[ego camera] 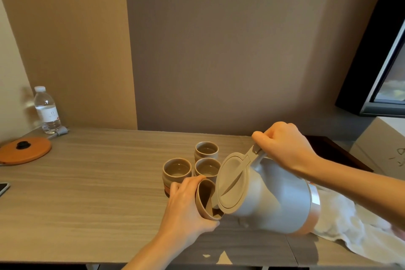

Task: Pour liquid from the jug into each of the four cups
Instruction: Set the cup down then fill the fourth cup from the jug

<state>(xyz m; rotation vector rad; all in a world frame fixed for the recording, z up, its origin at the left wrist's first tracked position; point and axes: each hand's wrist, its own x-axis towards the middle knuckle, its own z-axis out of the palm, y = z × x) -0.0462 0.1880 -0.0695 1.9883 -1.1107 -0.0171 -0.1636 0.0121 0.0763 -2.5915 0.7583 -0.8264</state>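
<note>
A grey jug [276, 195] with a beige lid hangs tilted steeply to the left, its spout over the mouth of a beige cup [205, 198]. My right hand [285, 147] grips the jug's handle from above. The cup is held tilted toward the spout by my left hand [186, 201], just above the table. Three more beige cups stand upright behind it: a left cup [177, 167], a middle cup [207, 167] and a far cup [206, 149], each with liquid in it. The stream itself is hidden by the lid.
A white towel [350, 226] lies under the jug at the right. An orange lid [25, 150], a water bottle [47, 109] and a phone edge [3, 188] sit at the left of the wooden table [98, 193]. A dark tray [335, 151] is at the back right.
</note>
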